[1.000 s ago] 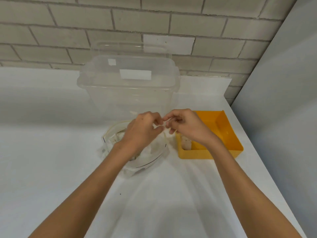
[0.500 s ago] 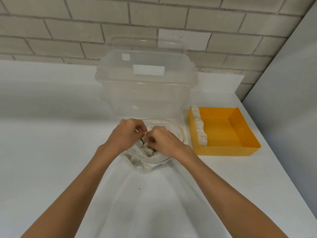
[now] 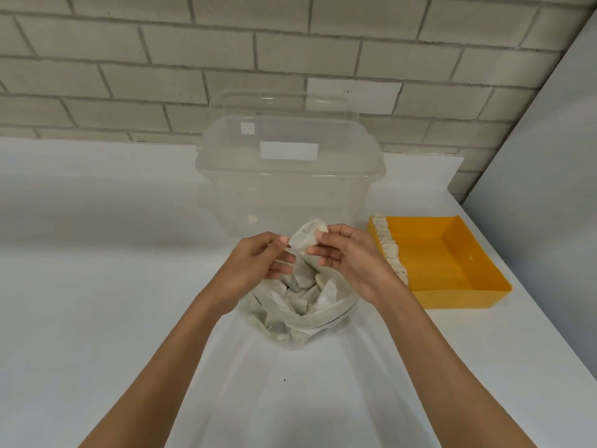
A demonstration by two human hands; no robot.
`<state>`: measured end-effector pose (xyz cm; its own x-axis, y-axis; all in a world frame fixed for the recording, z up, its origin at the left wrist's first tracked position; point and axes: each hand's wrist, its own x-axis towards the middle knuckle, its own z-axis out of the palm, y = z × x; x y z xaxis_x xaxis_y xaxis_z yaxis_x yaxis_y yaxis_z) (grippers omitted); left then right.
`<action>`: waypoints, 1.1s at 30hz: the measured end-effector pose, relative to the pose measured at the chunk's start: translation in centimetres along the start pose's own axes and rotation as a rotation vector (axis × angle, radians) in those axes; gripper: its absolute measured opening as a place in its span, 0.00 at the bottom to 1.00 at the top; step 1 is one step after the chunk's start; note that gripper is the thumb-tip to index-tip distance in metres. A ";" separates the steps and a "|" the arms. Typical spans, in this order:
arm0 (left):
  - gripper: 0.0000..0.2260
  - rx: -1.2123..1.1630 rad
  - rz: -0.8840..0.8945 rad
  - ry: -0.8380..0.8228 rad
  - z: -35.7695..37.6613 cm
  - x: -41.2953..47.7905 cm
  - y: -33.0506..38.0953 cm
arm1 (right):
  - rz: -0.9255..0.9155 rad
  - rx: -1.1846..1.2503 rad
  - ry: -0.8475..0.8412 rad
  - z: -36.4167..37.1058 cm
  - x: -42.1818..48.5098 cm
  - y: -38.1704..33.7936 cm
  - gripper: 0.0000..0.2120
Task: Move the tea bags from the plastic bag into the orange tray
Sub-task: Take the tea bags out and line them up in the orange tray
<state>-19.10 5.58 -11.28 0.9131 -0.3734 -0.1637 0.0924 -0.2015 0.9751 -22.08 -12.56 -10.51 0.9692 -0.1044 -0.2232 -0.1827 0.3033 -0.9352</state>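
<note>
Pinching one tea bag (image 3: 305,238) with the left hand (image 3: 258,266), thumb and fingertips curled onto its left edge. Pinching the same tea bag with the right hand (image 3: 349,260) too, thumb and forefinger on its right edge, other fingers loosely curled below. Holding it tilted, just above the open mouth of the bag (image 3: 300,315), over the far rim. Cannot tell whether its lower end touches the bag's film.

Inside the bag, a heap (image 3: 302,287) of pale tea bags, jumbled, some pressed against the near wall. Right of the bag and apart from it, the tray (image 3: 452,270), orange, with a row (image 3: 389,250) of tea bags standing on edge along the wall nearest the bag.

Just behind the bag, a clear tub (image 3: 287,182) bearing white labels. Under the bag, a white table (image 3: 97,286). Behind the bag, beyond the tub, a pale brick wall (image 3: 161,43).
</note>
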 end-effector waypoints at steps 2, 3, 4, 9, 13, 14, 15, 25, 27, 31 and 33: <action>0.12 -0.104 0.016 -0.029 0.1 0.0 0.2 | 0.000 0.090 -0.012 0.2 0.0 0.1 0.04; 0.13 -0.159 0.019 -0.032 0.1 0.0 0.3 | -0.018 0.104 -0.032 0.3 0.0 0.2 0.05; 0.13 -0.213 0.013 -0.026 0.1 0.1 0.4 | -0.054 0.091 -0.048 0.4 0.0 0.4 0.06; 0.10 -0.335 -0.016 0.041 -0.5 1.1 0.9 | -0.303 -0.207 -0.066 0.5 -0.5 0.8 0.07; 0.08 -0.100 0.167 0.093 -1.0 1.3 1.4 | -0.266 -0.239 -0.071 0.3 -0.7 1.3 0.10; 0.07 -0.003 0.227 0.115 -1.1 1.3 1.6 | -0.234 -0.212 -0.070 0.3 -0.6 1.4 0.11; 0.06 0.076 0.275 0.130 -1.1 1.3 1.8 | -0.204 -0.194 -0.068 0.3 -0.6 1.5 0.11; 0.04 0.196 0.378 0.083 -0.7 1.2 3.1 | -0.380 -0.415 0.011 0.6 0.6 1.6 0.04; 0.03 0.207 0.375 0.114 -0.8 1.2 3.0 | -0.360 -0.490 0.007 0.4 1.0 1.6 0.04; 0.02 0.268 0.325 0.177 -1.5 1.7 2.5 | -0.309 -0.908 0.042 -0.2 2.5 2.3 0.08; 0.02 0.296 0.299 0.187 -1.7 1.8 2.3 | -0.301 -1.077 0.044 0.2 3.0 2.7 0.09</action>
<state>-16.61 5.96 -9.07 0.9411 -0.2898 0.1745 -0.2782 -0.3697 0.8865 -19.63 -11.83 -13.68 0.9952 -0.0751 0.0631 -0.0099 -0.7162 -0.6978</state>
